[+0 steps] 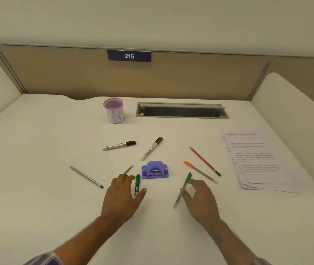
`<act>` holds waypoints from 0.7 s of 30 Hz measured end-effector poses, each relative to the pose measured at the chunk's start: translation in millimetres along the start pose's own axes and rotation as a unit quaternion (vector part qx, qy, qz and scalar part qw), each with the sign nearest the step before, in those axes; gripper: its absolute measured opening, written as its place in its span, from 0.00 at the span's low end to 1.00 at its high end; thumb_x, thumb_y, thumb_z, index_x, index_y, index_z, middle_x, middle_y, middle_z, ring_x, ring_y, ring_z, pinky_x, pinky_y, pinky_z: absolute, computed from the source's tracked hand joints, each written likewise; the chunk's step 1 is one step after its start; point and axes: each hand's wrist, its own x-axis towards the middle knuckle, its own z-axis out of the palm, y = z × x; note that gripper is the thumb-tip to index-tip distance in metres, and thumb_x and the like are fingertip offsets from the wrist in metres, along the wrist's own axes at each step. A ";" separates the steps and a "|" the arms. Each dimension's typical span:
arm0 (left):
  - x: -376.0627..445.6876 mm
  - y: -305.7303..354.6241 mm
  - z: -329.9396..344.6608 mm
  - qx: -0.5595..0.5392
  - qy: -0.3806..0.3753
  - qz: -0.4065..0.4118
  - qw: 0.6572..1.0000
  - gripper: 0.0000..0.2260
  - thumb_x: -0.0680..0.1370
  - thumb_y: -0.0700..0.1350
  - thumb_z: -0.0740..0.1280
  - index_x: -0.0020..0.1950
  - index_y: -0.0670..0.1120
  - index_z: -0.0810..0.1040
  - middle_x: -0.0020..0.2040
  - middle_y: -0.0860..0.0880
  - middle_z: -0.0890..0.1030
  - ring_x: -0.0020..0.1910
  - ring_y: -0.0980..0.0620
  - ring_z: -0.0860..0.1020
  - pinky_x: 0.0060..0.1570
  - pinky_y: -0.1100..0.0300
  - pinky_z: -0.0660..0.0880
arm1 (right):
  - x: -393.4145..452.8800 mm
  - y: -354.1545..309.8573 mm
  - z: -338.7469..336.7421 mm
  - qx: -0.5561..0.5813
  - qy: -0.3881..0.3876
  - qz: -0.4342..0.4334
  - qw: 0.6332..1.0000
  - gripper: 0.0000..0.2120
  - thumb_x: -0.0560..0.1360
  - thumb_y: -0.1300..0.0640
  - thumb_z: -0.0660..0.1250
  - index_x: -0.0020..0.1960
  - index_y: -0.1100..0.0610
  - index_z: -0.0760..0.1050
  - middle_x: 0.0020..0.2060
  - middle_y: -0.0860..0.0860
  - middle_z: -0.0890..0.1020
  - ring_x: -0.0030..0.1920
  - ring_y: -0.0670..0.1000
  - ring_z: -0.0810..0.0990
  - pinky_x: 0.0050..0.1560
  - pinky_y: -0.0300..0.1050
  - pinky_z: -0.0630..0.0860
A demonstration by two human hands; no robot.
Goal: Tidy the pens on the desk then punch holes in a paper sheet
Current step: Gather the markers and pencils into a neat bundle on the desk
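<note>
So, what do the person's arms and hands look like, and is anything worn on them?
Both forearms are bare. The left hand and right hand show no gloves, rings or watch. At the bottom edge, a checked sleeve in blue and white covers the left upper arm; a bit of a similar sleeve shows on the right.

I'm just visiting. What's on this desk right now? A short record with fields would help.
Setting: white desk, panel sign 215
Pen holder: pink mesh cup, upright at the back, no pens showing
Loose on desk: two black-capped markers, grey pencil, red pencil, orange-capped pen
Centre: purple hole punch
Right side: printed paper sheets
Left hand: closing on green marker
Right hand: fingers at green pen
</note>
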 end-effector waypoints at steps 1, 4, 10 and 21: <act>-0.4 0.0 2.4 -0.024 -0.014 -0.026 0.999 0.26 0.76 0.65 0.62 0.67 0.52 0.72 0.62 0.53 0.75 0.62 0.52 0.73 0.57 0.58 0.72 | 0.5 0.1 2.3 0.019 0.003 0.007 1.000 0.21 0.76 0.45 0.67 0.64 0.53 0.73 0.59 0.48 0.78 0.59 0.49 0.76 0.56 0.40 0.71; -3.2 3.7 8.4 -0.061 -0.065 -0.094 0.992 0.26 0.74 0.68 0.62 0.65 0.53 0.70 0.56 0.54 0.76 0.55 0.53 0.76 0.47 0.59 0.71 | -0.4 -9.5 5.1 0.033 -0.007 0.038 0.999 0.18 0.76 0.46 0.67 0.62 0.53 0.74 0.52 0.49 0.81 0.51 0.49 0.78 0.49 0.38 0.71; -4.4 6.6 13.6 -0.037 -0.078 -0.148 0.985 0.17 0.76 0.60 0.65 0.60 0.51 0.73 0.53 0.52 0.79 0.51 0.51 0.77 0.45 0.59 0.72 | -1.9 -22.3 17.0 0.020 0.008 0.086 0.996 0.17 0.75 0.47 0.67 0.60 0.52 0.71 0.44 0.51 0.84 0.45 0.53 0.82 0.40 0.41 0.70; -7.8 3.3 -5.2 -0.211 -0.047 -0.168 0.962 0.05 0.80 0.41 0.58 0.49 0.46 0.73 0.39 0.47 0.79 0.35 0.51 0.73 0.34 0.56 0.69 | 0.8 -30.5 9.6 0.088 -0.025 0.147 0.985 0.24 0.69 0.58 0.69 0.63 0.57 0.66 0.43 0.54 0.81 0.42 0.54 0.81 0.41 0.43 0.75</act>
